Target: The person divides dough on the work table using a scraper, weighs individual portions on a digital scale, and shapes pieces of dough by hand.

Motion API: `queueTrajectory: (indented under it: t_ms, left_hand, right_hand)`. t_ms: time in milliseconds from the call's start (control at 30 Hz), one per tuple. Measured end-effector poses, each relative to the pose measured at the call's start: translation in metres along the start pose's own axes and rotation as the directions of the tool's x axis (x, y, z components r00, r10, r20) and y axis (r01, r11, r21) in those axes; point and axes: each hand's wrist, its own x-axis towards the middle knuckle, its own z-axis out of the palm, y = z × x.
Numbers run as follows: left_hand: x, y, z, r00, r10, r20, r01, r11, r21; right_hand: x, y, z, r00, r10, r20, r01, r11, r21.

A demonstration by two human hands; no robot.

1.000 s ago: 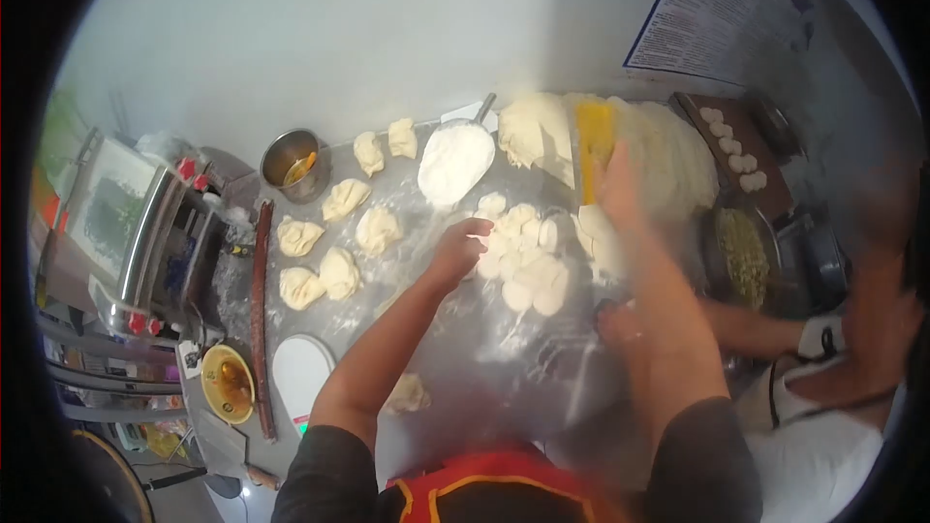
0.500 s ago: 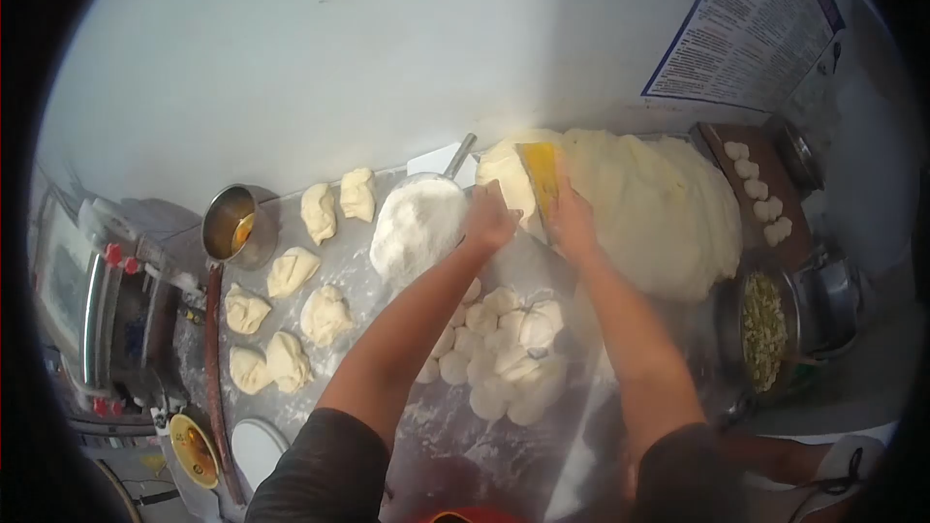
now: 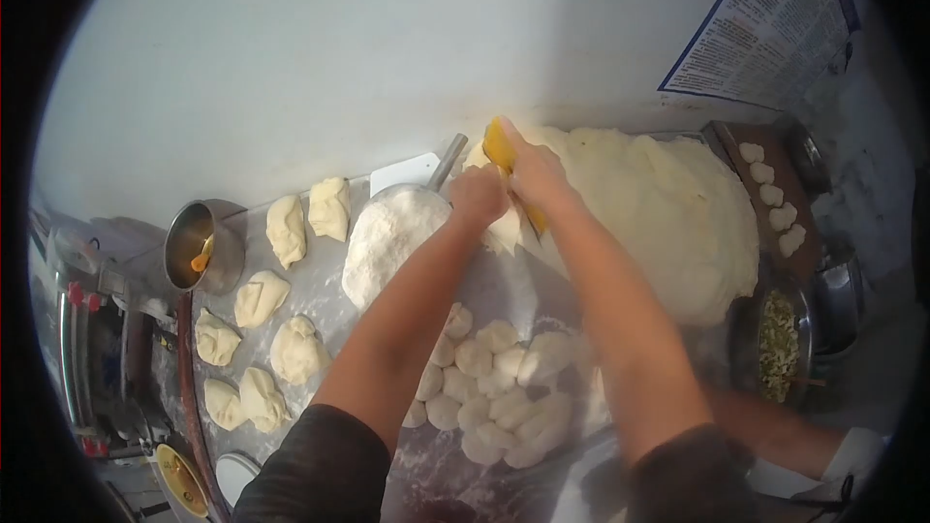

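Observation:
My right hand (image 3: 540, 176) grips a yellow dough scraper (image 3: 498, 147), tilted at the left end of a large slab of pale dough (image 3: 659, 223). Close beside it, my left hand (image 3: 480, 196) is closed on the dough at that same end; its fingertips are mostly hidden. Left of my hands sits a mound of white flour (image 3: 392, 237) in a round metal scoop, whose handle (image 3: 448, 160) points up toward the wall. Between my forearms lies a cluster of floury dough balls (image 3: 475, 358).
Several dough lumps (image 3: 260, 298) lie at left, near a metal pot (image 3: 228, 266) and a long brown stick (image 3: 190, 387). On the right are a brown board (image 3: 728, 153) with small dough pieces and a pan of chopped filling (image 3: 778, 344). Another person's arm (image 3: 775, 431) reaches in at lower right.
My right hand has moved up and left with the scraper, which now tilts over the dough's left end beside my left hand. The whole view has shifted slightly.

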Motion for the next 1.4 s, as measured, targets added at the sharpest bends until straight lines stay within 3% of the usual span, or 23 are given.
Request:
queueTrajectory:
  t_ms: [67,167,367,467,567,633,700,767,800,833,900,967,1067,1167,1233,1333,1367,1400]
  left_hand:
    - [-0.013,0.003,0.004,1.000,0.015,-0.023,-0.016,1.000,-0.027]
    - [-0.047,0.004,0.011,0.996,0.050,-0.080,-0.052,0.998,-0.019]
    - [-0.108,0.020,-0.011,0.978,0.036,0.203,-0.044,0.998,0.035]
    - [-0.130,0.004,0.009,0.993,0.113,-0.041,-0.116,0.992,-0.053]
    - [-0.121,0.001,-0.010,0.997,0.012,-0.071,-0.028,0.973,-0.230]
    - [-0.089,-0.003,-0.034,0.998,-0.058,0.032,0.065,0.937,-0.345]
    - [-0.048,-0.008,-0.038,0.962,-0.109,0.252,0.187,0.932,-0.311]
    - [-0.041,-0.004,-0.042,0.970,-0.110,0.217,0.182,0.921,-0.345]
    - [-0.036,-0.001,-0.043,0.974,-0.108,0.198,0.175,0.916,-0.362]
    - [-0.028,0.003,-0.042,0.972,-0.067,0.227,0.129,0.955,-0.268]
    - [-0.025,0.009,-0.043,0.974,-0.057,0.220,0.121,0.949,-0.290]
    - [-0.022,0.008,-0.048,0.974,-0.035,0.225,0.110,0.938,-0.330]
    - [-0.025,0.008,-0.054,0.972,0.037,0.231,0.052,0.929,-0.367]
    - [-0.021,0.013,-0.063,0.976,0.142,0.163,-0.087,0.949,-0.303]
    - [-0.023,0.017,-0.062,0.970,0.208,0.124,-0.161,0.935,-0.315]
    - [-0.043,0.018,-0.044,0.922,0.286,-0.263,-0.365,0.869,-0.334]
    - [-0.045,0.019,-0.057,0.931,0.332,-0.154,-0.366,0.851,-0.376]
    - [-0.050,0.021,-0.068,0.944,0.306,-0.120,-0.327,0.836,-0.440]
  right_hand:
    - [-0.007,-0.009,-0.004,0.999,0.040,0.035,-0.040,0.999,-0.019]
    - [-0.027,-0.008,0.000,0.998,-0.049,0.049,0.052,0.997,-0.061]
    - [-0.113,-0.007,-0.020,0.993,0.010,0.116,-0.005,0.999,-0.036]
    - [-0.156,0.011,-0.028,0.988,0.025,0.155,-0.008,0.994,-0.107]
    - [-0.189,-0.004,-0.076,0.970,0.048,0.237,-0.007,0.986,-0.167]
    - [-0.205,-0.013,-0.099,0.976,-0.051,0.213,0.082,0.987,-0.139]
    - [-0.222,-0.013,-0.094,0.959,-0.142,0.247,0.190,0.964,-0.187]
    - [-0.239,-0.015,-0.067,0.919,-0.204,0.337,0.309,0.904,-0.296]
    - [-0.237,-0.010,-0.045,0.918,-0.278,0.282,0.348,0.906,-0.242]
    - [-0.231,-0.002,-0.018,0.910,-0.349,0.222,0.391,0.900,-0.190]
    - [-0.220,-0.010,0.010,0.908,-0.368,0.200,0.400,0.903,-0.154]
    - [-0.195,-0.026,0.021,0.922,-0.272,0.277,0.330,0.925,-0.190]
    - [-0.161,-0.032,0.043,0.951,-0.247,0.184,0.303,0.860,-0.410]
    - [-0.119,-0.019,0.073,0.951,-0.305,-0.049,0.252,0.859,-0.446]
    - [-0.090,-0.008,0.089,0.942,-0.335,-0.025,0.290,0.847,-0.445]
    - [-0.088,-0.006,0.077,0.984,-0.153,0.090,0.176,0.892,-0.416]
    - [-0.093,-0.014,0.062,0.989,-0.055,0.139,0.107,0.909,-0.403]
    - [-0.104,-0.020,0.046,0.989,-0.102,0.103,0.132,0.927,-0.351]
